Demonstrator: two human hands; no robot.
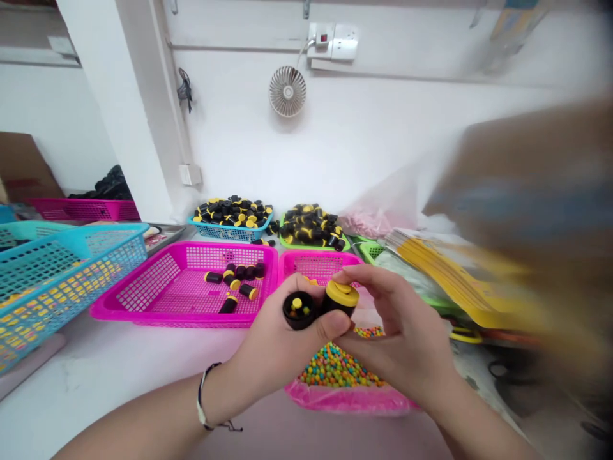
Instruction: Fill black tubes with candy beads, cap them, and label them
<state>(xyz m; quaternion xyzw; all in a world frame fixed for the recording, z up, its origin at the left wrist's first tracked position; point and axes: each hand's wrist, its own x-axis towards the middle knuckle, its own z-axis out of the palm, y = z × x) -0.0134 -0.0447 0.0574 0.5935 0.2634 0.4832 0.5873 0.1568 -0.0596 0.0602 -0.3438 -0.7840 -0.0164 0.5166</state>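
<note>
Left hand (275,342) clasped round an open black tube (299,310), right hand (405,329) pinching a yellow-topped cap (341,296) just beside it

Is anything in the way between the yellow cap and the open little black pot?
Nothing visible. The right hand holds the yellow cap right beside the open black pot in the left hand, about touching it. The pot's mouth is uncovered, with sweets inside.

"Where are the hands?"

"In the middle, very close together. The left hand (275,348) is curled up tight, with its thumb (335,322) sticking out to the right."

"And the right hand (407,338)?"

"Its fingers (366,276) bend down and pinch. Both arms are bare. They come in from the bottom corners."
</note>
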